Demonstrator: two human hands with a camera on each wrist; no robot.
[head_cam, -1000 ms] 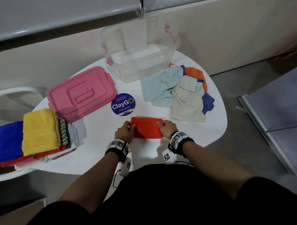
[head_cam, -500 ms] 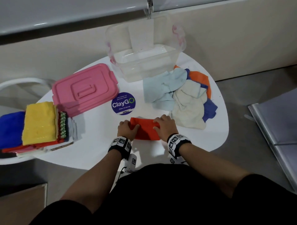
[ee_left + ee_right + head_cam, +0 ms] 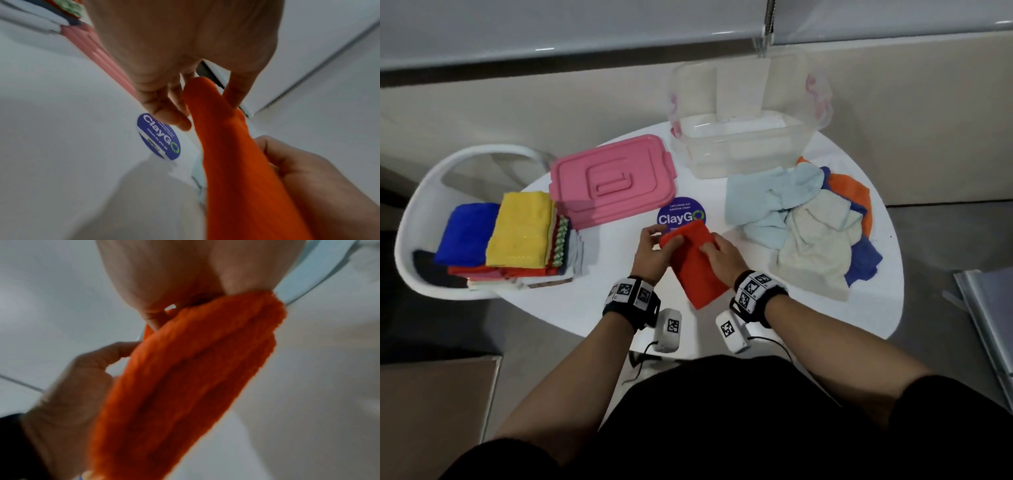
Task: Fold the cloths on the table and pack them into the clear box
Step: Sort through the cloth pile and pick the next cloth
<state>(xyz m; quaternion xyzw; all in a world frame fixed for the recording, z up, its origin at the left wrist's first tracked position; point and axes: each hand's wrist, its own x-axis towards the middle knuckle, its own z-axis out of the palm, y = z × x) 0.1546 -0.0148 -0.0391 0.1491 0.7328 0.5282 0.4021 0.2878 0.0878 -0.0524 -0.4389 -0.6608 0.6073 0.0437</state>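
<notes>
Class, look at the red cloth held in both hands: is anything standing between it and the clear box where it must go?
Nothing visible blocks it. The red cloth is held above the table by the left hand and right hand. The clear box lies straight ahead, open-topped; its pink lid sits off to the left, the cloth pile to the right.

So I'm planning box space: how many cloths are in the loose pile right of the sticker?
4 visible: light blue nearest the clear box, cream in front, orange and dark blue beneath on the far side. More may be hidden underneath.
</notes>
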